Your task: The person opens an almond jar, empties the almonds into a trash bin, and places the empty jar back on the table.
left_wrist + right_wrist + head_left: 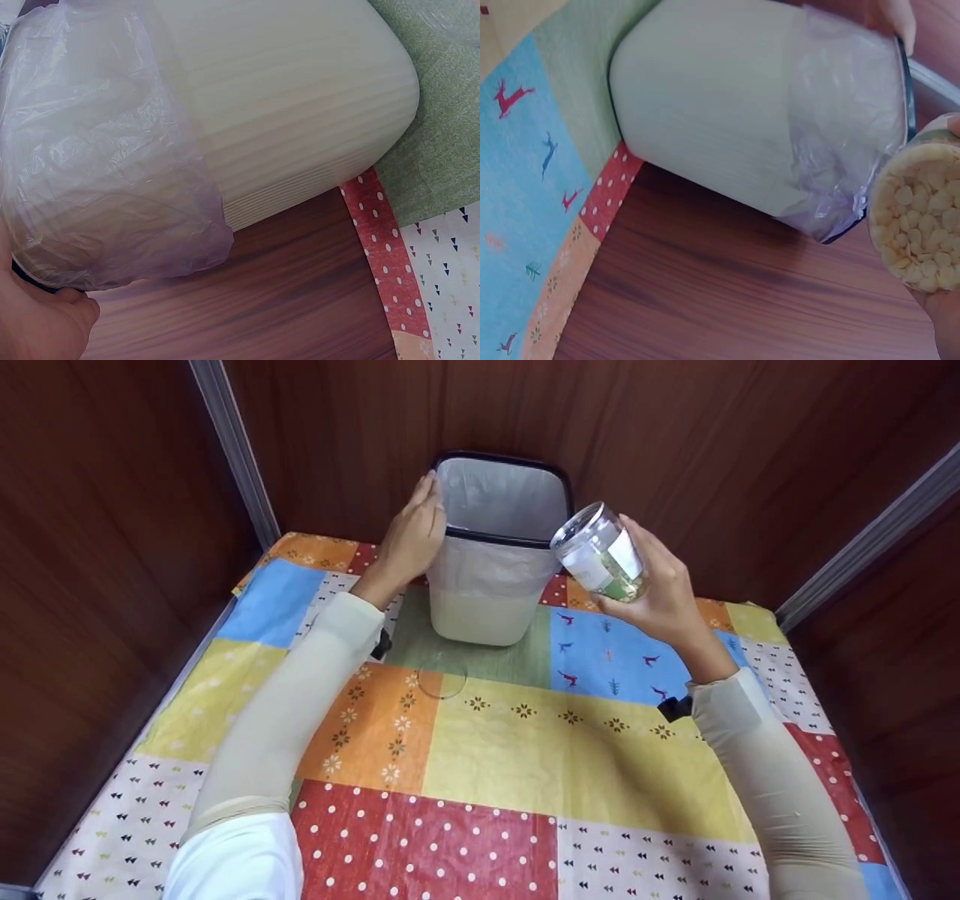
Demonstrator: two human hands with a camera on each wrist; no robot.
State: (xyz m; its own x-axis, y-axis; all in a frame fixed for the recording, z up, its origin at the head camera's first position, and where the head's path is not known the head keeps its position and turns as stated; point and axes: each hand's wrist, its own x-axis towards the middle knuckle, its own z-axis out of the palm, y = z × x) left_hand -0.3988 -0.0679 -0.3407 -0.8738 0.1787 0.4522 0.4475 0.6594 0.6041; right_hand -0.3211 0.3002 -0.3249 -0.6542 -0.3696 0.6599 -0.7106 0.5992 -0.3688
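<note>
Left hand [411, 536] flat, fingers straight on bin [480, 600] rim, upper centre | right hand [660, 592] wraps tilted jar [600, 553] of pale pieces, right of rim | we'd brace bin, bring mouth over liner, tip slowly.

Both arms in beige sleeves reach forward. The left hand [411, 540] stands edge-up with straight fingers [427, 489] pressed flat together. The right hand [661, 592] is raised, palm up, fingers curled in a grip.

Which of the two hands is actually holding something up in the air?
The right hand: it grips a tilted jar above the table. The left hand only rests flat against the bin rim.
</note>
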